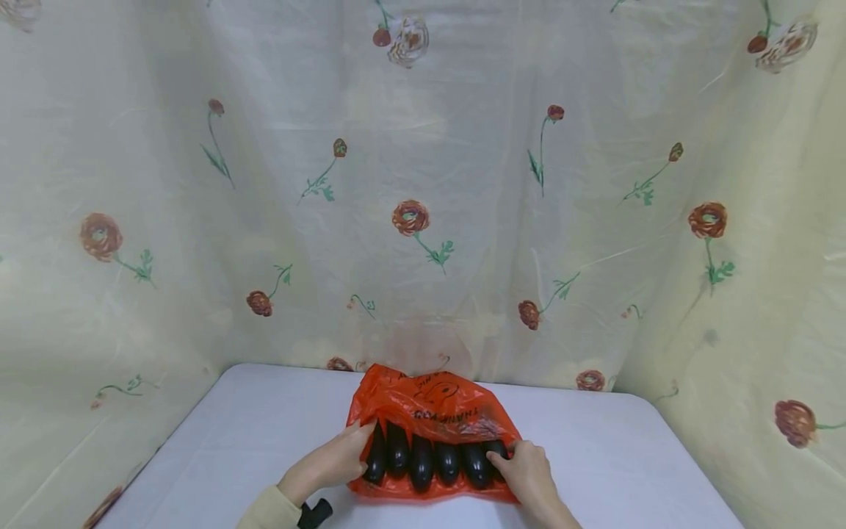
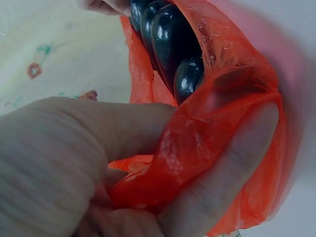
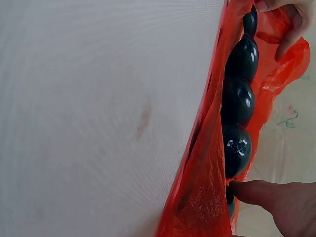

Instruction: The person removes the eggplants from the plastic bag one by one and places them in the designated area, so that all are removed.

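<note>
Several glossy, dark eggplants (image 1: 421, 464) lie side by side in a row inside a red plastic bag (image 1: 432, 397) with black printing. Its mouth faces the person. At the left end of the row, my left hand (image 1: 340, 455) grips the bag's side; in the left wrist view red film (image 2: 192, 148) is bunched between its fingers and thumb. My right hand (image 1: 531, 474) holds the opposite side, its thumb over the rightmost eggplant (image 1: 496, 448). The right wrist view shows that thumb (image 3: 252, 191) against the end of the row, while the other fingers are mostly hidden.
The bag rests on a white table (image 1: 264, 419) with rounded far corners. Behind and beside it hangs a pale curtain (image 1: 463, 162) with a flower print. A short black object (image 1: 315, 513) is at the left wrist, by the beige sleeve (image 1: 271, 508).
</note>
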Motion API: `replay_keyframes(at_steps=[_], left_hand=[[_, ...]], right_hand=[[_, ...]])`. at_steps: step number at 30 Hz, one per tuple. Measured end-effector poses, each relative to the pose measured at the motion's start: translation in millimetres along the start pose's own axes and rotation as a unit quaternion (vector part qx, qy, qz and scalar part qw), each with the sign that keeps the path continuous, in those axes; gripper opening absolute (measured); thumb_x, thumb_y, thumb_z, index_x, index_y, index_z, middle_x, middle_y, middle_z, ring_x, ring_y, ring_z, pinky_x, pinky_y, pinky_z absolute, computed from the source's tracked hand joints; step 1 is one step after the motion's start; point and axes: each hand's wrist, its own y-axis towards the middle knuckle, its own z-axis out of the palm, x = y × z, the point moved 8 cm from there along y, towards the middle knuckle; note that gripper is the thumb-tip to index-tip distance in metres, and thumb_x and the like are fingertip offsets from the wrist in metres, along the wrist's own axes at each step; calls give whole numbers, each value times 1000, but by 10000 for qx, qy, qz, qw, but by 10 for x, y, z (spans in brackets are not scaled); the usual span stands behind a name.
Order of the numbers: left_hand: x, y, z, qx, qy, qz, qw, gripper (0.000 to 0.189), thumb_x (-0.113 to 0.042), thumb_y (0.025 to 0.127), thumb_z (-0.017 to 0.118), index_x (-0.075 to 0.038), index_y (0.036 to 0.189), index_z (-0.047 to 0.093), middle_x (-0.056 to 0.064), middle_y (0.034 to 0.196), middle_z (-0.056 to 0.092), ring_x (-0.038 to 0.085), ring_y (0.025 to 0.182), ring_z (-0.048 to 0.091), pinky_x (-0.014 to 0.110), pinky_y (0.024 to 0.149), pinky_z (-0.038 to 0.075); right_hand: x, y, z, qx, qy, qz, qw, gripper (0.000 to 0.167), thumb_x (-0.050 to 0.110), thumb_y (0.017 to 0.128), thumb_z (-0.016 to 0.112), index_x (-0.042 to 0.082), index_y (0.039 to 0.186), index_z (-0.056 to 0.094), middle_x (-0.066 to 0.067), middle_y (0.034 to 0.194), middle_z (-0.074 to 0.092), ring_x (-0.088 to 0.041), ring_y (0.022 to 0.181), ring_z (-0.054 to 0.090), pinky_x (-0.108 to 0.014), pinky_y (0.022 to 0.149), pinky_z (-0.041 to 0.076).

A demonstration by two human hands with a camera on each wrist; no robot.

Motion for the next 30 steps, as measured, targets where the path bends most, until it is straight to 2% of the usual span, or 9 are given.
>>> replay_keyframes(at_steps=[7, 11, 18, 24, 30], left_hand=[[27, 12, -17, 2, 29, -83, 10000, 72, 7, 78, 69, 5, 143, 39, 22, 147, 42, 36, 131, 47, 52, 101, 45], [30, 8, -23, 10, 57, -58, 10000, 71, 8, 78, 68, 6, 143, 39, 22, 146, 43, 36, 132, 46, 52, 102, 44], [34, 1, -35, 47, 34, -45, 10000, 71, 8, 78, 68, 6, 143, 39, 21, 145, 45, 35, 131, 47, 52, 102, 44], [35, -17, -51, 50, -22, -78, 10000, 72, 9, 77, 67, 6, 143, 38, 22, 144, 46, 35, 131, 47, 53, 103, 43], [25, -36, -66, 14, 36, -24, 10000, 72, 7, 77, 69, 8, 143, 38, 24, 144, 44, 36, 131, 46, 53, 103, 43]], right_hand=[[58, -55, -31, -22, -2, -201, 9998, 37, 29, 81, 76, -7, 86, 69, -6, 71, 62, -16, 65, 52, -27, 55, 44], [66, -88, -35, 53, 60, -166, 9998, 34, 29, 81, 75, -5, 83, 70, -5, 70, 61, -16, 64, 52, -27, 55, 44], [38, -111, -40, 257, 131, 205, 9994, 39, 30, 83, 73, -8, 94, 70, -6, 73, 63, -16, 65, 55, -26, 55, 46], [60, -124, -73, 270, 356, 146, 9989, 39, 30, 84, 72, -7, 94, 71, -5, 72, 64, -15, 64, 55, -25, 55, 47], [47, -129, -99, 241, 338, 181, 9990, 42, 33, 83, 73, -6, 97, 71, -5, 74, 65, -16, 66, 55, -25, 56, 46]])
